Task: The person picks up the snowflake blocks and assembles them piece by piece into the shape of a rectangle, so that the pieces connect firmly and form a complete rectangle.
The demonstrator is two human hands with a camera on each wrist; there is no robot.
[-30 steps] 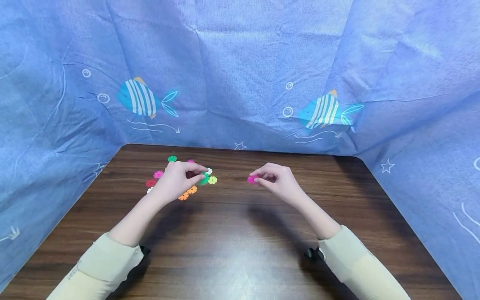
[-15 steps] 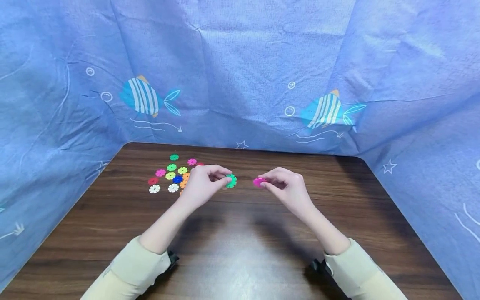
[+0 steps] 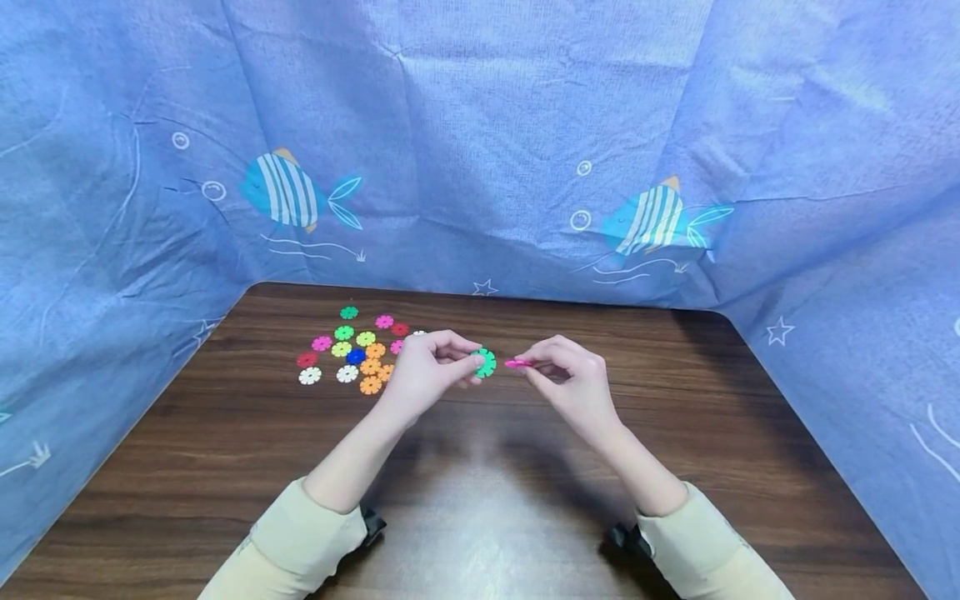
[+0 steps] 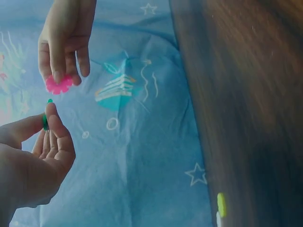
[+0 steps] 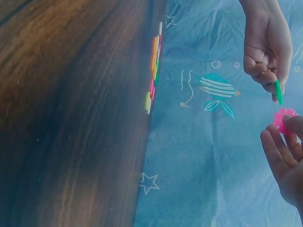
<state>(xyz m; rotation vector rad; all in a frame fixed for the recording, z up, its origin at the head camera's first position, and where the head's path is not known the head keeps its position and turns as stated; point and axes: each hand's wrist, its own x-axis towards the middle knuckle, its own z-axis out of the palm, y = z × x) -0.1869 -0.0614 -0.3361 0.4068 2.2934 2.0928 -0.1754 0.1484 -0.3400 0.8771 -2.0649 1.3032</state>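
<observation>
Above the wooden surface (image 3: 480, 500): left hand (image 3: 429, 371), fingers pinching one green disc (image 3: 487, 362); right hand (image 3: 573, 383), fingers pinching one pink disc (image 3: 517, 363), near but apart. Lying flat at left: assorted coloured discs (image 3: 356, 357).

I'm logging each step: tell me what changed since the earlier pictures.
The left hand moved right, bringing the green disc closer to the pink disc. The right hand has tilted the pink disc nearly edge-on in the head view. Neither hand let go; the loose discs stayed on the table.
</observation>
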